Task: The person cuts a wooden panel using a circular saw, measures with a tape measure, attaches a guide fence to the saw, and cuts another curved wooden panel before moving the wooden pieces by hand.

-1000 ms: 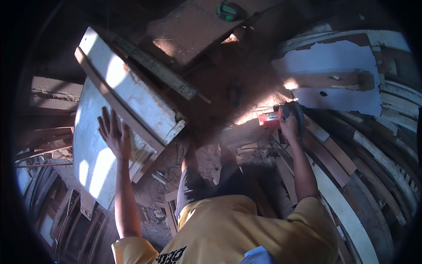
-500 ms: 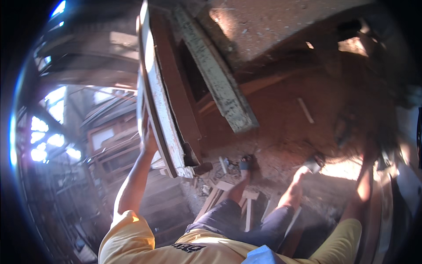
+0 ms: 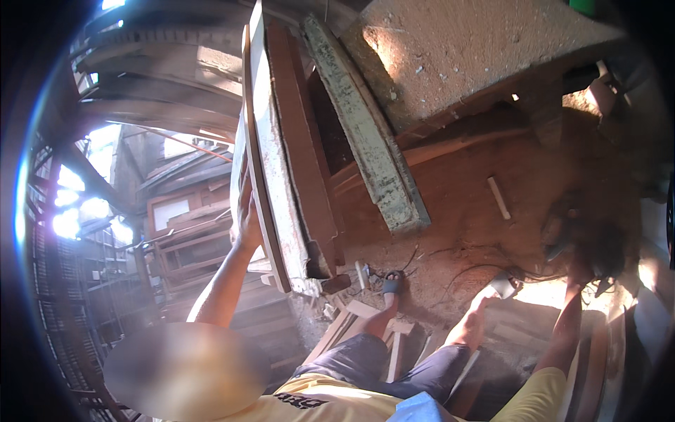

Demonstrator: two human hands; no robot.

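Note:
At the left, my left hand [image 3: 245,224] grips the outer edge of an upright wooden board [image 3: 258,176], its fingers partly hidden. Beside that board stand a white-faced piece [image 3: 281,162] and a brown plank [image 3: 304,141], packed close together. A plank with worn pale-green paint [image 3: 362,133] leans to their right, apart from them. My right hand [image 3: 587,264] is reached out at the far right, in deep shadow. Its fingers close around a dark object [image 3: 598,243] whose kind I cannot make out. Thin dark cords [image 3: 467,271] lie near it on the ground.
A dusty work surface [image 3: 464,56] with wood chips juts in at the top. Below it lies a brown panel [image 3: 450,183] with a small stick [image 3: 499,197]. Wooden strips [image 3: 344,330] lie by my sandalled feet. Stacked frames [image 3: 183,225] fill the left background.
The view has shifted, so the boards and both arms appear slightly to the right and lower. My left hand stays on the board, and my right arm remains extended.

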